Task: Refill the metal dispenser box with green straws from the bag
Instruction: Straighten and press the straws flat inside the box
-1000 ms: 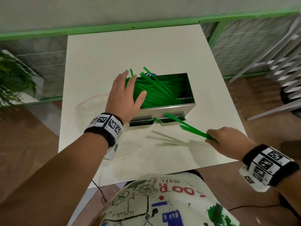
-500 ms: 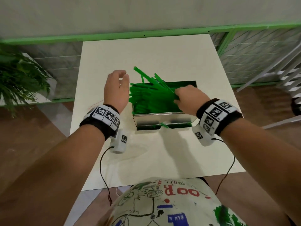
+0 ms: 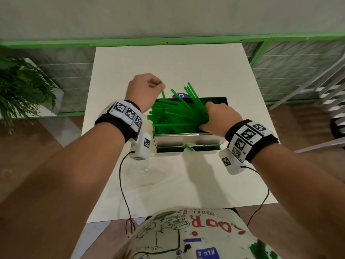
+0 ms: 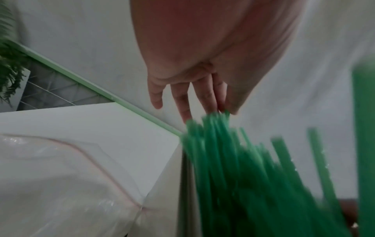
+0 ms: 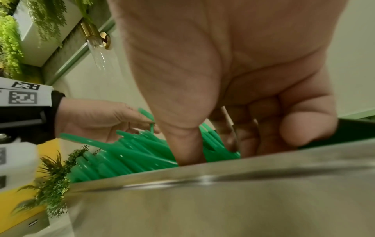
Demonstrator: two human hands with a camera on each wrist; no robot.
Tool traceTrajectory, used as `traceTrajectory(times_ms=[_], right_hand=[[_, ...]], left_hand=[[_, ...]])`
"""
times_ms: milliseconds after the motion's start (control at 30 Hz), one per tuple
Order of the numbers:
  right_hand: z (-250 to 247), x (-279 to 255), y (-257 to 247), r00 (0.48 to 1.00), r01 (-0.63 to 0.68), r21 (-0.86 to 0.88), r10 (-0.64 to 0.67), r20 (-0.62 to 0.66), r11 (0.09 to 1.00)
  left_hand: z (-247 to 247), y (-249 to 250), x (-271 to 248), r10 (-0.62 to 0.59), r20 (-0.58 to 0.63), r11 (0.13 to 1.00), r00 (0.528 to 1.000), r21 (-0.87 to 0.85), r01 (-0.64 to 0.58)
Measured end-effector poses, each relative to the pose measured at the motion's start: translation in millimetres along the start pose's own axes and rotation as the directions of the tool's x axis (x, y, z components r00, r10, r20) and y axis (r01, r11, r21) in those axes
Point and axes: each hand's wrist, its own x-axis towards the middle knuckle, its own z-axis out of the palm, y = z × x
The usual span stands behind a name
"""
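Note:
The metal dispenser box (image 3: 186, 140) stands mid-table, packed with green straws (image 3: 173, 116) lying mostly lengthwise, several sticking up over its back edge. My left hand (image 3: 149, 86) hovers at the box's back left corner and pinches the end of one upright straw (image 3: 162, 92); the right wrist view shows that pinch (image 5: 150, 120). My right hand (image 3: 216, 118) is inside the box's right half, thumb and curled fingers dug into the straw pile (image 5: 131, 154). One straw end (image 3: 188, 147) pokes from the front slot. The clear bag (image 4: 61, 176) lies flat left of the box.
The white table (image 3: 186, 193) has bare surface in front of and behind the box. A purple label (image 3: 180, 95) shows behind the box. A green railing (image 3: 168, 42) runs along the far edge, a plant (image 3: 22, 90) stands left, white slatted furniture (image 3: 317, 86) right.
My right hand carried a few straws from the table's front right into the box and now grips the pile. My left hand left the straws, moved back and closed on one straw.

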Motion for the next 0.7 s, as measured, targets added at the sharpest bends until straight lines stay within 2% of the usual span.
traceTrajectory(times_ms=[133, 233, 333, 467, 533, 600, 700], right_hand=[[7, 0, 1, 0.995, 0.021, 0.083, -0.012, -0.099, 0.996], [13, 4, 0, 0.996, 0.065, 0.122, -0.056, -0.074, 0.99], [17, 3, -3, 0.993, 0.114, 0.168, -0.107, -0.052, 0.979], [17, -3, -1, 0.988, 0.138, 0.231, -0.116, -0.103, 0.963], [16, -7, 4, 0.986, 0.137, 0.262, -0.107, -0.126, 0.955], [17, -11, 11, 0.984, 0.125, 0.292, -0.081, -0.159, 0.948], [17, -22, 24, 0.975, 0.083, 0.369, 0.001, -0.223, 0.926]], left_hand=[[-40, 14, 6, 0.019, -0.135, 0.99, 0.991, -0.139, -0.038], [-71, 30, -1, 0.068, -0.256, 0.965, 0.964, -0.229, -0.129], [-95, 39, -15, 0.083, -0.335, 0.905, 0.939, -0.369, -0.211], [-113, 46, -33, 0.062, -0.376, 0.816, 0.924, -0.514, -0.264], [-114, 48, -38, 0.068, -0.376, 0.784, 0.924, -0.553, -0.282], [-104, 46, -42, 0.077, -0.316, 0.783, 0.945, -0.567, -0.254], [-73, 39, -52, 0.121, -0.156, 0.858, 0.98, -0.479, -0.183]])
